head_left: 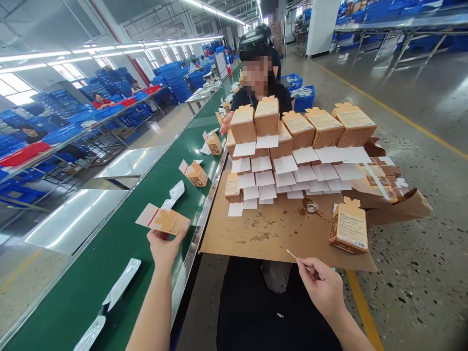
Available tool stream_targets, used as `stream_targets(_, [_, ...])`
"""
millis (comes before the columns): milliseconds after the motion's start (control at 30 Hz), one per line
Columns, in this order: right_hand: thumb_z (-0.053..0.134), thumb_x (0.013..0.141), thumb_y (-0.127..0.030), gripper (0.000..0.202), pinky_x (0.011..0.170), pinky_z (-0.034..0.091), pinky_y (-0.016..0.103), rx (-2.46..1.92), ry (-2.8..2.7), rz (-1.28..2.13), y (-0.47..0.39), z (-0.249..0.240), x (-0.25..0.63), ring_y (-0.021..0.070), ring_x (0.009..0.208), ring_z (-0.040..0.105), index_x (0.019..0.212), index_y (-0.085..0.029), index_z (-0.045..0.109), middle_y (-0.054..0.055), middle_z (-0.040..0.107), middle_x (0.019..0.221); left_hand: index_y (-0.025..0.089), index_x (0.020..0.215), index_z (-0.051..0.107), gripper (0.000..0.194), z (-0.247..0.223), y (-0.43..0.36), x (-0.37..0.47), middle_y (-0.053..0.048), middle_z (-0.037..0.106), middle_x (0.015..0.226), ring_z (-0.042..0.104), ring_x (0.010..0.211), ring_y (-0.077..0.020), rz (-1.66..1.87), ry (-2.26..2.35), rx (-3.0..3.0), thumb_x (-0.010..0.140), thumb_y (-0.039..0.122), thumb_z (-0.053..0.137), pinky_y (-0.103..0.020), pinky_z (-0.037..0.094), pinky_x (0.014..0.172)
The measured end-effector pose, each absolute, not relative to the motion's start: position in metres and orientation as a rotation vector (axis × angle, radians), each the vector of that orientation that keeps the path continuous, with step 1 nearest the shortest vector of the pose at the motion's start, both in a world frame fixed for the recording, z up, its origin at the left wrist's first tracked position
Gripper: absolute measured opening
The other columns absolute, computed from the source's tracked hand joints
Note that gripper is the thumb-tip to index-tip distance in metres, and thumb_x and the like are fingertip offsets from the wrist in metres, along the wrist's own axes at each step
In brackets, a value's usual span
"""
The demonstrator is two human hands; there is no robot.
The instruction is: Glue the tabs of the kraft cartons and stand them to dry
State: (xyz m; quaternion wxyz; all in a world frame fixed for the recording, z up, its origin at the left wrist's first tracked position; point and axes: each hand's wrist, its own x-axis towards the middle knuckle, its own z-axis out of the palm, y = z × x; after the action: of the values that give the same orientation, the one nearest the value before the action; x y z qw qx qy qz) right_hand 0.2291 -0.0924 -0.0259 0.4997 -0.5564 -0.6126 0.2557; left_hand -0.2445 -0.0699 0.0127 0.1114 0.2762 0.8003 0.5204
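Okay, left hand [164, 247]: grip pinching the open box [168, 222], thumb one side, fingers the other.
open box: above the conveyor [87, 258], left of the desk [219, 234] and its near-left corner; long axis about crosswise, dipping slightly to the right. Flap end points left, away from the other hand.
right hand [323, 285]: grip pinching the thin swab [293, 256] between thumb and fingertips, at the desk's near edge, right of its middle.
swab axis: slants up-left on my feed, tip leading, so I read it as roughly facing the box side.
swab to box: well apart; box lies left and slightly farther out. I'd call this gap the deciding relation.
clear dish [312, 207]: on the desk, in from the near edge, beyond the swab tip and to its right. Right hand is the nearer one.
single carton [349, 228]: by the near-right corner, flap up, untouched.
carton stack [270, 151]: along the desk's far side.
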Motion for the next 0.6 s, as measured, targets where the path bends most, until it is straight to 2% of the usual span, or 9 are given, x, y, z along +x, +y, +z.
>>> stream_targets(67, [0.074,0.103,-0.044,0.036,0.043,0.046,0.029,-1.307,-1.482,0.602,-0.087,-0.021,0.228,0.0162,0.042,0.049,0.072,-0.027,0.081,-0.003,0.053,0.052,0.030,0.113,0.049,0.091,0.016,-0.065,-0.268,-0.010,0.077,0.120,0.077,0.136,-0.0481,1.445,2.427,0.665,0.048,0.040,0.112,-0.074,0.057,0.125])
stream_targets(133, [0.075,0.103,-0.040,0.033,0.043,0.045,0.027,-1.261,-1.491,0.571,-0.082,-0.016,0.227,0.0147,0.041,0.049,0.074,-0.026,0.081,-0.004,0.054,0.053,0.029,0.113,0.052,0.091,0.014,-0.065,-0.275,-0.013,0.078,0.125,0.075,0.141,-0.0504,1.324,2.452,0.627,0.046,0.038,0.113,-0.075,0.054,0.129])
stream_targets(200, [0.076,0.103,-0.038,0.031,0.043,0.045,0.025,-1.223,-1.496,0.525,-0.079,-0.011,0.229,0.0136,0.042,0.049,0.075,-0.026,0.081,-0.005,0.054,0.053,0.027,0.123,0.056,0.095,0.006,-0.072,-0.271,-0.016,0.077,0.137,0.071,0.149,-0.0488,1.323,2.471,0.643,0.048,0.038,0.114,-0.072,0.051,0.134])
stream_targets(300, [0.077,0.104,-0.040,0.032,0.044,0.045,0.024,-1.236,-1.489,0.446,-0.079,-0.007,0.240,0.0131,0.043,0.049,0.076,-0.026,0.081,-0.004,0.055,0.054,0.024,0.143,0.056,0.103,-0.008,-0.085,-0.256,-0.020,0.066,0.156,0.065,0.156,-0.0446,1.673,2.551,0.735,0.057,0.042,0.110,-0.065,0.052,0.135])
stream_targets(367, [0.078,0.105,-0.043,0.034,0.044,0.046,0.024,-1.285,-1.477,0.411,-0.080,-0.006,0.249,0.0131,0.043,0.049,0.075,-0.026,0.081,-0.004,0.056,0.055,0.021,0.141,0.060,0.089,-0.012,-0.085,-0.241,-0.020,0.063,0.154,0.069,0.149,-0.0409,1.935,2.511,0.872,0.067,0.046,0.103,-0.063,0.058,0.130])
stream_targets(433, [0.078,0.105,-0.045,0.036,0.045,0.047,0.024,-1.310,-1.471,0.384,-0.080,-0.004,0.256,0.0131,0.043,0.050,0.075,-0.026,0.080,-0.004,0.056,0.055,0.021,0.131,0.066,0.067,-0.008,-0.068,-0.222,-0.015,0.069,0.140,0.076,0.133,-0.0355,2.004,2.315,1.027,0.077,0.049,0.094,-0.059,0.064,0.121])
stream_targets(533, [0.077,0.105,-0.043,0.034,0.046,0.048,0.024,-1.302,-1.504,0.340,-0.074,0.003,0.262,0.0128,0.043,0.051,0.076,-0.026,0.082,-0.005,0.055,0.054,0.023,0.123,0.072,0.046,0.009,-0.010,-0.189,-0.012,0.078,0.124,0.079,0.124,-0.0316,1.736,2.046,1.048,0.088,0.049,0.085,-0.051,0.066,0.113])
stream_targets(600, [0.076,0.106,-0.040,0.032,0.047,0.048,0.024,-1.297,-1.543,0.307,-0.067,0.008,0.264,0.0124,0.044,0.052,0.079,-0.025,0.084,-0.005,0.055,0.054,0.024,0.121,0.075,0.037,0.020,0.040,-0.168,-0.014,0.081,0.127,0.079,0.128,-0.0323,1.464,1.987,0.990,0.094,0.049,0.080,-0.047,0.065,0.112])
